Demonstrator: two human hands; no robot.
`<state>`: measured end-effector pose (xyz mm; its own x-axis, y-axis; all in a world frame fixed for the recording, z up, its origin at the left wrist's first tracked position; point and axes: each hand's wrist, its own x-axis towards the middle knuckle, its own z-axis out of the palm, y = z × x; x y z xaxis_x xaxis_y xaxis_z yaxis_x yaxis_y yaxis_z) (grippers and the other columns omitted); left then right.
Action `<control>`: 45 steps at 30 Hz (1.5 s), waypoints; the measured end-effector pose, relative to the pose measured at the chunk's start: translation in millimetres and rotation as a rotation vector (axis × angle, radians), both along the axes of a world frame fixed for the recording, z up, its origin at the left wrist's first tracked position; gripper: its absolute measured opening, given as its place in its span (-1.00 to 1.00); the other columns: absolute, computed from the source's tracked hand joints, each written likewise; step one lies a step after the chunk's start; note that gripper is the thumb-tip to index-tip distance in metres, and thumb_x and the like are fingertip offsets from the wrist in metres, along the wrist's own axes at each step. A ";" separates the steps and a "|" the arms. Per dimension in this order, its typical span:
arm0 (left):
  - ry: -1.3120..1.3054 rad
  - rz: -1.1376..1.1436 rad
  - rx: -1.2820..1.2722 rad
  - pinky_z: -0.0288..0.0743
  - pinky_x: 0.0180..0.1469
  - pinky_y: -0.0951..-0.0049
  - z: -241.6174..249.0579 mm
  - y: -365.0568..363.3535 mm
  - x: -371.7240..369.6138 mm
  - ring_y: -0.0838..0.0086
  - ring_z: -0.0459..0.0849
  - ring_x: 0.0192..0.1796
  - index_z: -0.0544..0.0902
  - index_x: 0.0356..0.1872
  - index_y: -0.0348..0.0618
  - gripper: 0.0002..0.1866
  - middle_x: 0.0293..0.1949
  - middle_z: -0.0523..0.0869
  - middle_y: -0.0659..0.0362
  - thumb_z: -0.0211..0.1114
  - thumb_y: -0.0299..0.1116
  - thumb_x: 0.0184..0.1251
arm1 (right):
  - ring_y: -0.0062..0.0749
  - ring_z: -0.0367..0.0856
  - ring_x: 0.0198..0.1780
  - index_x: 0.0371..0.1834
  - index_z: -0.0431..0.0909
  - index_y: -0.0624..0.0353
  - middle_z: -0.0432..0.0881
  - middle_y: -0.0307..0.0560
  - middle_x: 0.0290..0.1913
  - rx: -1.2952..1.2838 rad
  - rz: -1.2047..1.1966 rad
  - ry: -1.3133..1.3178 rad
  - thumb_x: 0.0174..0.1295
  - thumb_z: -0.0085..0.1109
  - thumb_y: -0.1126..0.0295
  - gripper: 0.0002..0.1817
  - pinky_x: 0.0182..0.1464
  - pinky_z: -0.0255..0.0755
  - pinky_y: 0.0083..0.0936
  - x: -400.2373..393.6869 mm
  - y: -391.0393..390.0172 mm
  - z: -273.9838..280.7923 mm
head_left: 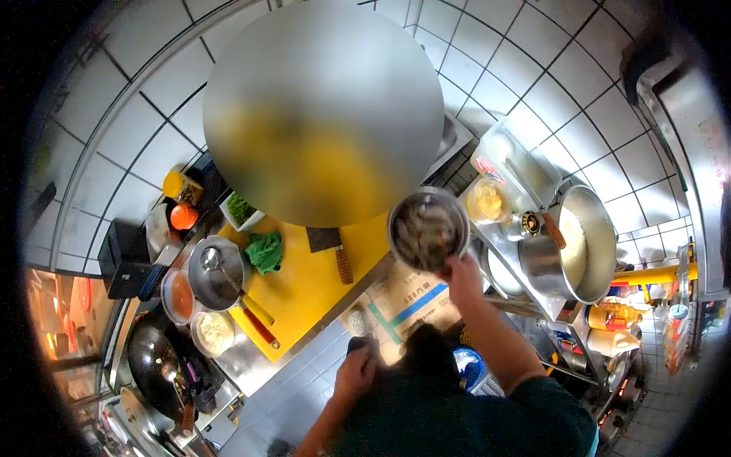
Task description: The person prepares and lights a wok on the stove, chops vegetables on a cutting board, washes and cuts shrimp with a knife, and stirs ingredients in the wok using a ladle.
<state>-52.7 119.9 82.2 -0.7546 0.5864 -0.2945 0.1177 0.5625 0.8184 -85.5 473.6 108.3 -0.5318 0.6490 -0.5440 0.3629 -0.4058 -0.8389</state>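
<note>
My right hand (pixel 462 280) is closed on the near rim of a round metal bowl (pixel 428 230), which holds dark, glistening pieces blurred by motion. Low in front of my body is my left hand (pixel 356 373), its fingers curled near a dark object; whether it grips anything is hard to make out. On the yellow cutting board (pixel 312 286), left of the bowl, lie a cleaver (pixel 326 240) with a brown handle and a green cloth (pixel 264 252). A large blurred oval covers the upper middle of the view.
A metal pan (pixel 215 272) with a ladle, a container of orange liquid (pixel 180 295) and a tub of pale food (pixel 213 333) stand left. A black wok (pixel 156 350) is lower left. At right stands a large pot (pixel 601 244); below lies flattened cardboard (pixel 411 298).
</note>
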 end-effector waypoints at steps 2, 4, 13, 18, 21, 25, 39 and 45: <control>0.016 0.045 0.046 0.57 0.11 0.13 16.4 8.8 -19.7 -0.04 0.66 0.08 0.57 0.12 -0.25 -0.67 0.03 0.69 -0.13 0.24 -0.36 0.39 | -0.27 0.63 -0.43 0.05 0.49 0.32 0.63 0.03 -0.16 -0.102 -0.188 0.282 0.28 -0.01 0.56 -0.72 -0.36 0.61 -0.43 -59.6 7.5 23.9; 0.078 0.049 0.076 0.56 0.09 0.11 37.5 17.4 -38.2 -0.05 0.66 0.05 0.57 0.09 -0.25 -0.70 0.00 0.69 -0.13 0.22 -0.38 0.40 | -0.15 0.63 -0.39 -0.02 0.45 0.34 0.61 0.08 -0.17 -0.112 -0.154 0.254 0.27 0.00 0.59 -0.77 -0.39 0.63 -0.35 -104.1 43.0 3.8; 0.331 0.310 -0.004 0.60 0.00 0.09 38.6 81.4 -87.7 -0.12 0.67 -0.03 0.57 0.12 -0.33 -0.63 -0.05 0.67 -0.23 0.29 -0.47 0.29 | -0.21 0.56 -0.27 0.04 0.33 0.44 0.46 0.11 -0.14 -0.238 -0.214 0.087 0.41 0.01 0.56 -0.78 -0.28 0.71 -0.33 -281.8 145.8 -88.0; 0.582 0.493 -0.346 0.57 0.06 0.04 20.9 145.6 -137.1 -0.18 0.57 0.10 0.47 0.30 -0.28 -0.44 0.12 0.55 -0.24 0.31 -0.50 0.22 | -0.23 0.57 -0.28 0.15 0.32 0.41 0.44 0.09 -0.12 -0.351 -0.102 -0.059 0.44 0.04 0.53 -0.71 -0.30 0.73 -0.43 -328.6 174.1 -166.6; 0.535 0.482 -0.493 0.57 0.03 0.05 0.4 173.6 -167.9 -0.11 0.56 0.04 0.42 0.37 -0.23 -0.36 0.08 0.52 -0.19 0.31 -0.51 0.20 | -0.16 0.64 -0.25 0.10 0.36 0.45 0.49 0.16 -0.04 -0.342 -0.095 -0.146 0.47 0.01 0.51 -0.75 -0.35 0.74 -0.40 -343.2 177.5 -199.7; 0.459 0.442 -0.733 0.58 -0.13 0.10 -32.0 185.5 -189.2 0.05 0.57 -0.13 0.41 0.40 -0.21 -0.33 -0.10 0.54 -0.10 0.25 -0.54 0.16 | -0.16 0.69 -0.24 0.08 0.39 0.42 0.56 0.19 -0.07 -0.254 0.057 -0.361 0.48 -0.01 0.50 -0.77 -0.37 0.73 -0.32 -358.6 205.3 -296.6; -0.272 1.052 -0.029 0.48 -0.46 0.55 52.6 191.0 -134.0 0.66 0.48 -0.50 0.49 0.29 -0.34 -0.49 -0.52 0.49 0.30 0.23 -0.61 0.28 | 0.09 0.48 0.27 0.33 0.44 0.23 0.52 0.16 0.27 1.206 0.890 -0.275 0.14 0.29 0.57 -0.40 0.30 0.40 -0.12 -375.8 202.3 -168.1; -0.341 1.188 0.025 0.49 -0.55 0.55 42.8 189.1 -89.6 0.68 0.51 -0.52 0.49 0.30 -0.30 -0.50 -0.51 0.53 0.31 0.24 -0.60 0.30 | 0.07 0.45 0.30 0.47 0.31 0.14 0.52 0.12 0.28 1.599 1.547 -0.033 0.04 0.24 0.65 -0.20 0.33 0.36 -0.10 -417.3 216.1 -221.8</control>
